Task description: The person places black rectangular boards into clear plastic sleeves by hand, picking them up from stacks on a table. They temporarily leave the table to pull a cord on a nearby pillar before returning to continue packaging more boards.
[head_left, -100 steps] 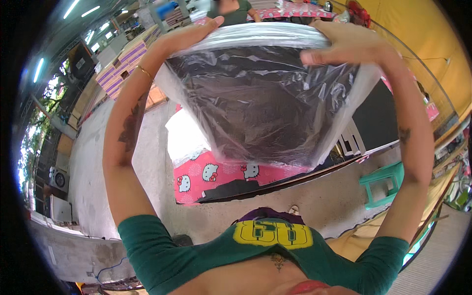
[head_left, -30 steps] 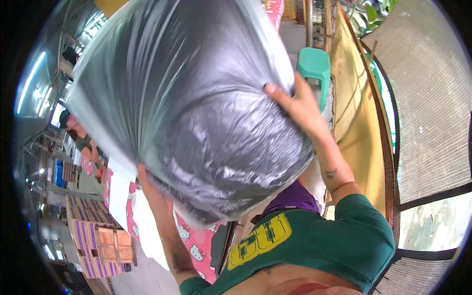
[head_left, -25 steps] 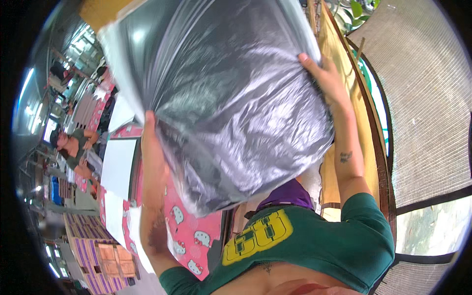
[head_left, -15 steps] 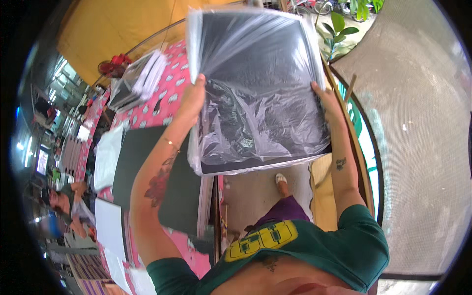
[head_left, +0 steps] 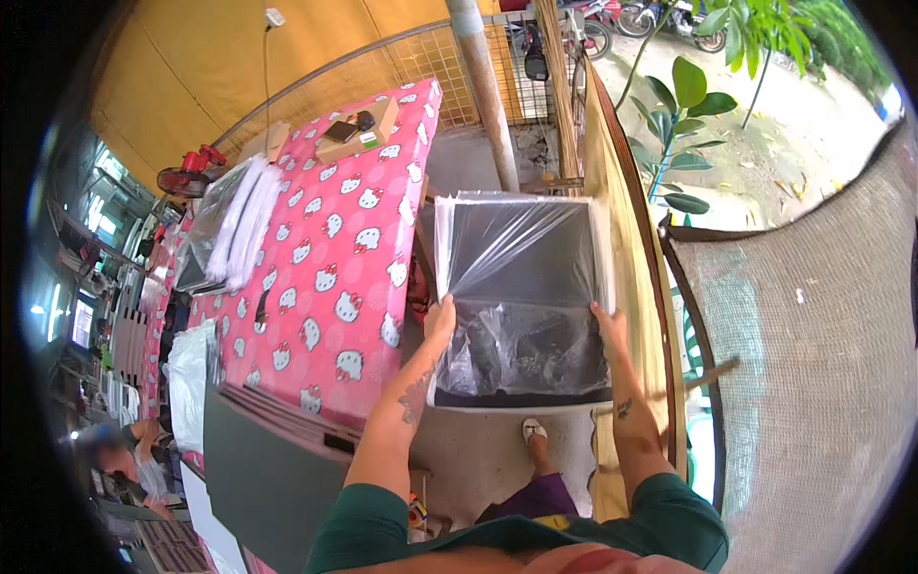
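In both hands I hold a flat black rectangular panel [head_left: 522, 251] with pale edges, wrapped in clear plastic film. The film stretches tight over its far half and lies crumpled over the near half. My left hand [head_left: 441, 321] grips the left edge, its thumb on top. On the opposite edge my right hand [head_left: 609, 326] holds in the same way, with the fingers beneath out of sight. The panel is held low above the floor, between the pink-covered table [head_left: 325, 253] and a yellowish partition [head_left: 622, 230] on the right.
Left of me lies a stack of dark panels [head_left: 268, 469]. Farther back are wrapped panels [head_left: 225, 230], a red fan [head_left: 191, 172] and a cardboard box [head_left: 359, 134]. A metal pole [head_left: 486, 96] rises ahead; mesh [head_left: 803, 364] hangs right. A person [head_left: 143, 459] works far left.
My hands have lowered the wrapped panel and moved it farther from my body, keeping hold of both edges. My view has shifted, showing more of the table, the pole and the plants.
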Tool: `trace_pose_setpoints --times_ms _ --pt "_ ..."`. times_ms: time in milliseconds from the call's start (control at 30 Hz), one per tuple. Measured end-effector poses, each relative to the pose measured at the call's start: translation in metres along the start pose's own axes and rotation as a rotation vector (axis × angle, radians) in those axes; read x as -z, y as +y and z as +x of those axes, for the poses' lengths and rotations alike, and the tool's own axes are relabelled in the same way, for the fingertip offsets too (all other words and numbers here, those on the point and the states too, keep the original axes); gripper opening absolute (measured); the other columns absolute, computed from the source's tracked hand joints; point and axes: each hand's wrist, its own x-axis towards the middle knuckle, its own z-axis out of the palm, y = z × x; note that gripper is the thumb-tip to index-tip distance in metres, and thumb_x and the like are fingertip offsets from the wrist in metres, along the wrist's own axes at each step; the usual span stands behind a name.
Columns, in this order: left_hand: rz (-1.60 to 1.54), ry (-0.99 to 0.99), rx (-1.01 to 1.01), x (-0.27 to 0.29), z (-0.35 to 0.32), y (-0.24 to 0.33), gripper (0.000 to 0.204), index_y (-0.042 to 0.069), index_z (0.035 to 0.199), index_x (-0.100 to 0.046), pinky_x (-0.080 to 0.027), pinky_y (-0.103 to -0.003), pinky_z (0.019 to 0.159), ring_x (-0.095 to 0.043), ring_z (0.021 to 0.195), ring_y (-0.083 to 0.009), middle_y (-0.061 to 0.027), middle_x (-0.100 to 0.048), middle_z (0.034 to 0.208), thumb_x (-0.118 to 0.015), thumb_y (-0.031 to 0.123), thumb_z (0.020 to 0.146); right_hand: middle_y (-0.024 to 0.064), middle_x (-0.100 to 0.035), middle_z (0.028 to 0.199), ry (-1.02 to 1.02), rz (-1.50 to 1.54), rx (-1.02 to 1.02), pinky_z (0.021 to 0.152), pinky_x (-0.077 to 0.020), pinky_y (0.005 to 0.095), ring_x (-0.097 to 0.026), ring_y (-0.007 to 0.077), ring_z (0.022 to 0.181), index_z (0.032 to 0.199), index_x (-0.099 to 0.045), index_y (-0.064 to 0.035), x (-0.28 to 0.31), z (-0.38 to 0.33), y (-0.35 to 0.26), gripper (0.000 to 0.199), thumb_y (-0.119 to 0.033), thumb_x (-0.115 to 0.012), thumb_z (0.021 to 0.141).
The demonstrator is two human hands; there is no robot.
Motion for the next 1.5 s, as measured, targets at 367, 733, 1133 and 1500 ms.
trace_pose_setpoints --times_ms 367,733,1133,1500 --pt "0.08 0.083 0.03 -0.087 0.101 -0.049 0.068 -0.007 0.103 -0.062 -0.04 -0.047 0.092 -0.056 0.105 -0.0438 -0.0301 -0.061 0.102 -0.038 0.055 0.087 0.0281 -0.062 0.103 0.023 -0.199 -0.032 0.087 -0.0446 0.0417 -0.059 0.038 0.103 0.109 -0.055 0.0099 -0.061 0.084 0.036 0.087 -0.066 -0.066 0.068" --pt "-0.19 -0.202 0.116 -0.117 0.123 -0.098 0.07 -0.009 0.112 -0.056 -0.04 -0.044 0.093 -0.054 0.109 -0.0413 -0.0274 -0.06 0.109 -0.044 0.055 0.087 0.0283 -0.058 0.112 -0.062 -0.074 -0.041 0.09 -0.0431 0.0398 -0.057 0.0353 0.107 0.114 -0.049 0.0106 -0.084 0.122 0.067 0.088 -0.061 -0.072 0.068" --pt "-0.101 0.053 -0.191 -0.032 0.122 0.019 0.072 -0.01 0.12 -0.05 -0.038 -0.043 0.098 -0.048 0.117 -0.042 -0.0288 -0.054 0.121 -0.048 0.054 0.085 0.0281 -0.038 0.136 0.094 -0.502 -0.032 0.105 -0.0302 0.0418 -0.031 0.038 0.133 0.134 -0.04 0.003 -0.068 0.121 0.035 0.092 -0.069 -0.053 0.078" --pt "0.056 0.648 -1.127 0.334 -0.113 0.16 0.038 0.0 0.093 -0.062 -0.048 -0.039 0.077 -0.063 0.086 -0.0318 -0.02 -0.065 0.091 -0.059 0.036 0.082 0.0157 -0.053 0.121 -0.674 0.264 0.551 0.097 -0.0382 0.0334 -0.053 0.0243 0.111 0.124 -0.052 -0.0036 -0.132 -0.249 -0.126 0.048 -0.038 -0.056 0.091"
